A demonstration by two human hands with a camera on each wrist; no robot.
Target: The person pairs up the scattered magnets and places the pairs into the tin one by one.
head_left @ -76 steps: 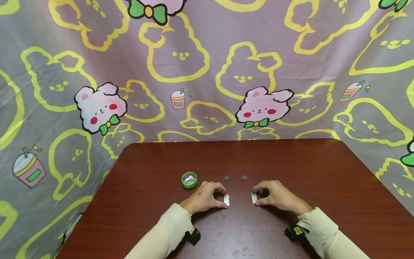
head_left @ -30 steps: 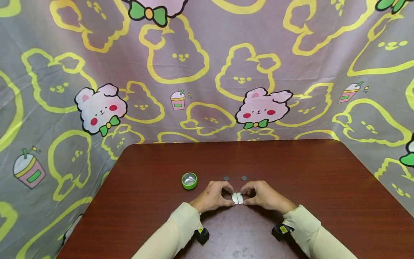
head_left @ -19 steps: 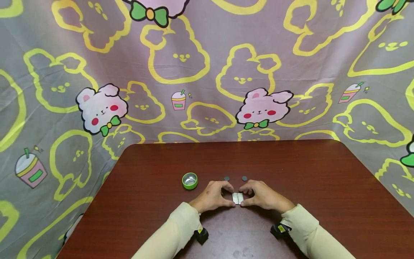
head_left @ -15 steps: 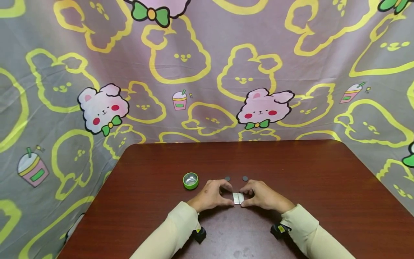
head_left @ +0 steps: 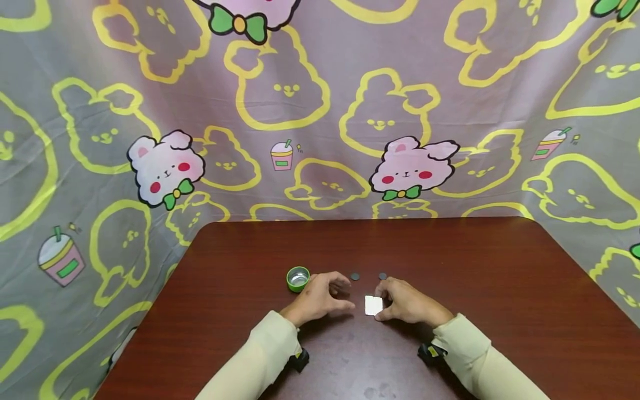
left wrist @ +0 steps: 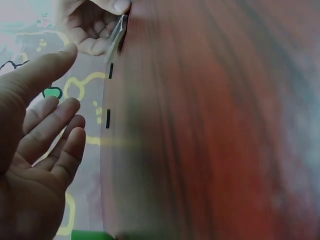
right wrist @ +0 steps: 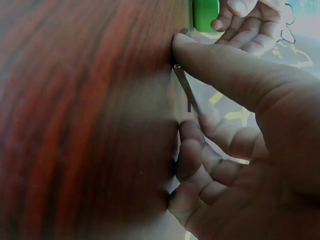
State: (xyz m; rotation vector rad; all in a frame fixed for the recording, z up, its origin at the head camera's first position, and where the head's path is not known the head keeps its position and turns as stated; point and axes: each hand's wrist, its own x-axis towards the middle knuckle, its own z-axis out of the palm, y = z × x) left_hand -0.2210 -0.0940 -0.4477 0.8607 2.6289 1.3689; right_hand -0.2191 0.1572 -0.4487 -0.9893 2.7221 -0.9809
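- Cartoon-printed cloth (head_left: 300,100) fills the back and both flanks, and before it spreads the dark reddish surface (head_left: 370,244), with a pale glare on the near side of the square (head_left: 373,305).
- Eyes on that square now: white, thin, between the two hands. From above it looks about as wide as it is deep, so no long axis stands out.
- Here's the relation that counts: the square lies to the right of the left hand (head_left: 320,297), across a clear gap, and right up against the right hand (head_left: 407,300). The right is nearer, no contest!
- And the right hand has it, coming in from the square's right side: thumb at the near edge, forefinger by the far one, a pinch, the other fingers bent.
- The right wrist view catches the square edge-on, slanting against the surface; whether an edge touches down, I can't tell.
- Over to the square's left: the left hand is empty, thumb well parted from gently bent fingers, that gap facing the square.
- Beyond the square, two small dark discs: the left disc (head_left: 355,276) off to its left, the right disc (head_left: 383,276) a touch to its right.
- Farther left of the square, and a little beyond it, sits the bowl (head_left: 297,288), green outside, silvery inside, just beside the left hand.
- Both forearms reach in from the square's near side, left and right, in pale sleeves.
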